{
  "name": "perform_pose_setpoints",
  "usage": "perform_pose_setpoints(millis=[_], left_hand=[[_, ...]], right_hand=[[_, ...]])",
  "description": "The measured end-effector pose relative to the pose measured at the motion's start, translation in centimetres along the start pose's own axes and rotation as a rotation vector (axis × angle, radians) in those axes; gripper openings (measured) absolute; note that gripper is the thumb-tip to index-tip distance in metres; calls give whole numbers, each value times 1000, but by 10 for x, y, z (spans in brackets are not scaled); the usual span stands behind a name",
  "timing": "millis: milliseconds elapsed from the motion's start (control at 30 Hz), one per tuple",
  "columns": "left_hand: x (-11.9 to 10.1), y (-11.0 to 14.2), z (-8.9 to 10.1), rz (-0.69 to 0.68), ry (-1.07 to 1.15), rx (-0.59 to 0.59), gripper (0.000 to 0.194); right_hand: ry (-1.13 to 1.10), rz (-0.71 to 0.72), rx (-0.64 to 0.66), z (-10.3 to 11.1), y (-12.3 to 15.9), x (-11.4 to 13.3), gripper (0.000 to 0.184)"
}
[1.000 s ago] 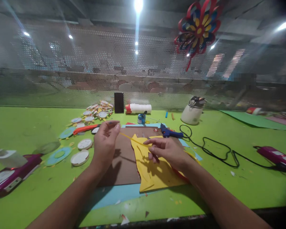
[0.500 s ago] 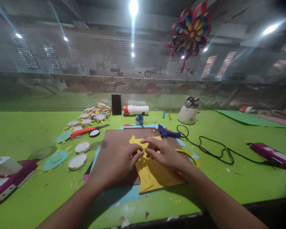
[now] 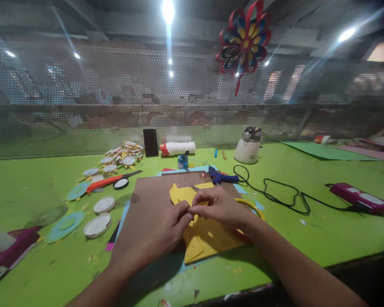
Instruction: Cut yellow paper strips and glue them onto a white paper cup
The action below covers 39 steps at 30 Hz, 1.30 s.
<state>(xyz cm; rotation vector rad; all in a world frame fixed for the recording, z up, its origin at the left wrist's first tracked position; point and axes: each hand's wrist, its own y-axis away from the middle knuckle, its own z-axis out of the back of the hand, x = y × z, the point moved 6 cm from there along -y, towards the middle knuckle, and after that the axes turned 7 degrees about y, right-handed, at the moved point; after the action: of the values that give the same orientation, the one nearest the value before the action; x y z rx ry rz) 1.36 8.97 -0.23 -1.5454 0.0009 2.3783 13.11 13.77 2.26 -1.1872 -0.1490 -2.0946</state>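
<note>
Yellow foam sheet (image 3: 205,236) is lying flat on the brown board (image 3: 153,192), right under both grips. I'm seeing left hand (image 3: 156,228) and right hand (image 3: 222,207) pinching it together at the fingertips, closed on the sheet. Blue glue gun (image 3: 219,177) is sitting just beyond the right grip.

Green table (image 3: 307,238), perforated mesh wall (image 3: 83,111), ceiling lights (image 3: 168,9).

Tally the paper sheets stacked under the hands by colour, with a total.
Yellow sheet, under the left hand and right hand: 1
Brown sheet: 1
Light blue sheet peeking out at the edges: at least 1; I cannot tell if more
Total: 3 visible
</note>
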Motion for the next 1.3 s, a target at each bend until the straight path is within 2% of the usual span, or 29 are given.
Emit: perform_pose_setpoints(millis=[133, 367, 500, 600, 733, 900, 967, 1000, 1100, 1167, 1233, 1300], left_hand=[[-3, 0, 1, -37, -99, -24, 25], [-14, 1, 6, 34, -148, -16, 29], [-11, 3, 10, 58, -48, 3, 32], [-10, 3, 10, 70, 80, 60, 35], [-12, 5, 7, 157, 216, 158, 34], [-18, 13, 0, 214, 343, 361, 38], [-16, 13, 4, 231, 386, 373, 34], [-15, 11, 9, 231, 402, 341, 31], [-11, 1, 29, 162, 476, 150, 18], [-10, -4, 35, 102, 551, 61, 19], [-8, -5, 30, 97, 602, 59, 22], [-5, -3, 15, 150, 607, 125, 22]], right_hand=[[-23, -17, -4, 0, 0, 0, 14], [-63, -33, -53, 15, -1, -3, 15], [-122, -62, -94, 29, -2, -8, 14], [-194, -76, -141, 40, -3, -12, 14], [-260, -61, -214, 54, -5, -19, 20], [-300, -15, -282, 70, -4, -24, 24], [-322, 6, -278, 73, -3, -22, 26], [-331, 13, -262, 72, -2, -21, 28], [-348, 15, -167, 60, -1, -14, 33], [-346, 10, -92, 46, -1, -8, 33], [-334, 4, -22, 31, -1, -2, 32], [-311, -3, 37, 17, -2, 4, 34]])
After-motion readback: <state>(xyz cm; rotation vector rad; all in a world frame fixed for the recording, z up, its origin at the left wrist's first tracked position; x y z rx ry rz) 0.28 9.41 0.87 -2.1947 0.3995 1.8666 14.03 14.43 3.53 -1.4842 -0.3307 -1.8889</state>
